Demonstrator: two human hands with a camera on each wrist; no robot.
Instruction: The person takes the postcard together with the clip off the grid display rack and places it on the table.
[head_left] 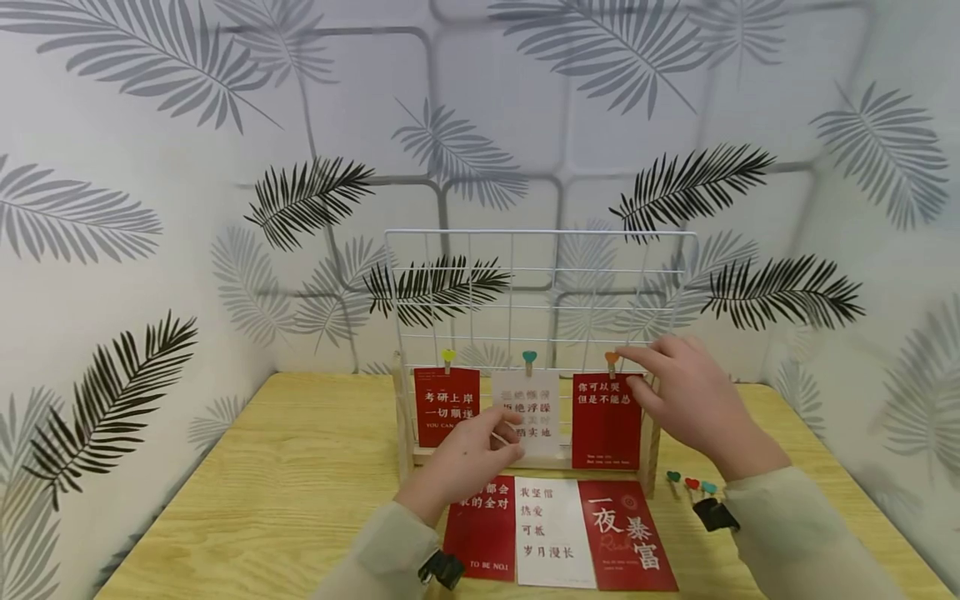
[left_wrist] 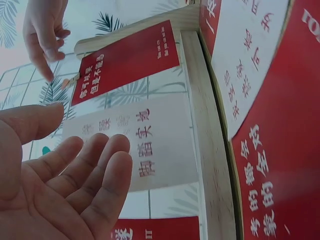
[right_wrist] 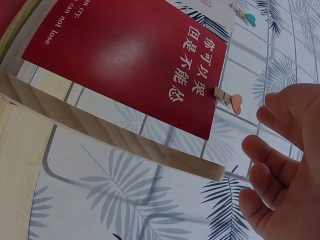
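Three cards hang on a white wire grid (head_left: 555,232). On the right, a red card (head_left: 606,433) is held by a small wooden clip with an orange heart (head_left: 612,358). My right hand (head_left: 693,404) is beside that clip; in the right wrist view a gap shows between its loosely bent fingers and the orange heart. A white card (head_left: 540,446) hangs in the middle under a teal heart clip (head_left: 530,358). Before it is my left hand (head_left: 465,462), holding nothing, its fingers relaxed. The left red card (head_left: 441,417) hangs from a yellow heart clip (head_left: 448,356).
In front of the grid's wooden base (left_wrist: 207,150), a red card (head_left: 487,546), a white card (head_left: 555,537) and another red card (head_left: 626,533) lie on the wooden table (head_left: 285,467). Green (head_left: 673,477), red (head_left: 692,483) and blue (head_left: 708,488) heart clips lie at the right.
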